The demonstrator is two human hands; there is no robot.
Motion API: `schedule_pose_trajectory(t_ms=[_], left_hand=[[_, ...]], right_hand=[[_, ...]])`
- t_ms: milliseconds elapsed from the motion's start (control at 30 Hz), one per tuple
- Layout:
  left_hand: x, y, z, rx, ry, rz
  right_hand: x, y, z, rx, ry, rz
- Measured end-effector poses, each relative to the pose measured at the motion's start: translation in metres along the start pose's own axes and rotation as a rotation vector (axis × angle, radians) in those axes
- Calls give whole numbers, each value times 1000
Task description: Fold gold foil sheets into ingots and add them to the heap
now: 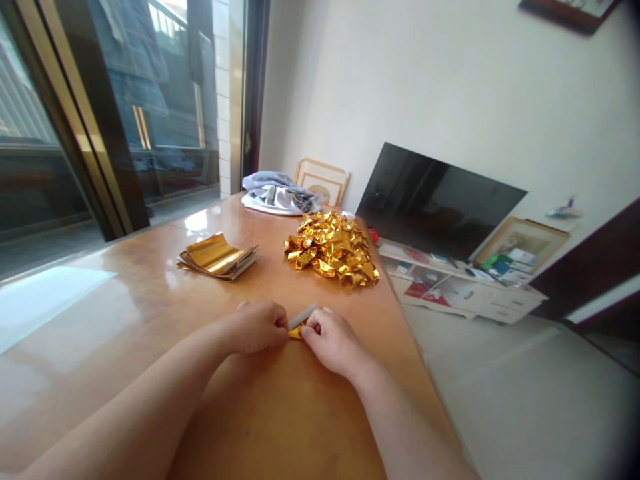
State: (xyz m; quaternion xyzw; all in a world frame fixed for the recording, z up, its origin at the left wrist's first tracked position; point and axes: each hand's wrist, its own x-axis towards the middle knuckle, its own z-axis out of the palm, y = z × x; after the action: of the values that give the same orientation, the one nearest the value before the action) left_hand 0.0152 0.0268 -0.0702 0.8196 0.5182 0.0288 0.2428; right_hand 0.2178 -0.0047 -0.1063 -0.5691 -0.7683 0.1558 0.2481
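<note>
From here, the left hand [260,327] and right hand [333,340] hide most of the gold foil [296,332] between them. The wall frame [575,16] is cut off above, the counter [260,413] runs out of view, and small items [513,265] on the white cabinet [483,309] are too blurred to name.

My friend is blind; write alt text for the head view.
A person's left hand and right hand pinch a small gold-and-grey piece over a glossy table. Beyond lie a stack of gold sheets and a heap of gold foil pieces.

The person's left hand [260,327] and right hand [331,339] are bare, and both bare arms [150,390] get thinner toward the wrists [225,339].
</note>
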Motion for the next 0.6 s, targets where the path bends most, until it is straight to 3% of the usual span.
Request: schedule_pose_trajectory(t_ms=[600], left_hand=[[-1,10,5,136,50,-10]], right_hand=[[-2,4,2,97,18,41]])
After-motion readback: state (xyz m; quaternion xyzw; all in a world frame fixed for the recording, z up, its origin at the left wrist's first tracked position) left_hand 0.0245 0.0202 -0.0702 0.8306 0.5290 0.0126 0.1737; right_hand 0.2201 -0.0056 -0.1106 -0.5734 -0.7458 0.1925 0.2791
